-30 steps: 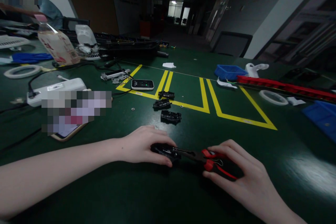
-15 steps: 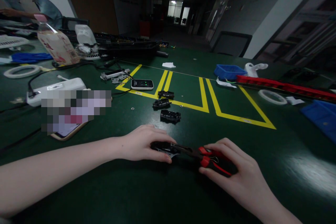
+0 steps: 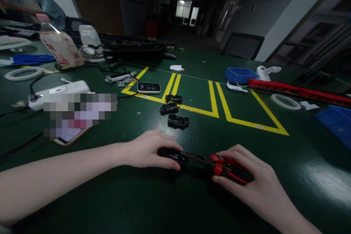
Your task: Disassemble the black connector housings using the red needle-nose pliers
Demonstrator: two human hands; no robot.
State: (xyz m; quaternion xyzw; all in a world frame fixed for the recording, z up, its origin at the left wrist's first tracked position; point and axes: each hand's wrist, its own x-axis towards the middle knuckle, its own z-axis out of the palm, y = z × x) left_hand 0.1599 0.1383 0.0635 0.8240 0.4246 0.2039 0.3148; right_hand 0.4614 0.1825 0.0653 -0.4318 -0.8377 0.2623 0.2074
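Between the thumb and fingers of my left hand (image 3: 155, 150) is a small black plastic part (image 3: 173, 155), low over the green table (image 3: 115, 193). My right hand (image 3: 248, 175) grips red-and-black needle-nose pliers (image 3: 219, 164) by the handles. Their slim jaws point left and reach the part's right end; whether they pinch it I cannot tell. Beyond my left hand lie three similar black parts: a near one (image 3: 178, 121), a middle one (image 3: 169, 108) and a far one (image 3: 173, 98).
Left of my hands are a phone (image 3: 72, 139), a white power strip (image 3: 59, 94) and a bottle (image 3: 60, 45). A small white device (image 3: 148, 88) sits by yellow tape (image 3: 192, 110). Rightward are a blue bin (image 3: 240, 75) and a long red bar (image 3: 298, 90). A person (image 3: 52, 9) is at far left.
The pliers and my right hand have shifted slightly right. The part in my left hand looks turned, its pale lower edge no longer showing. My left hand stays nearly still.
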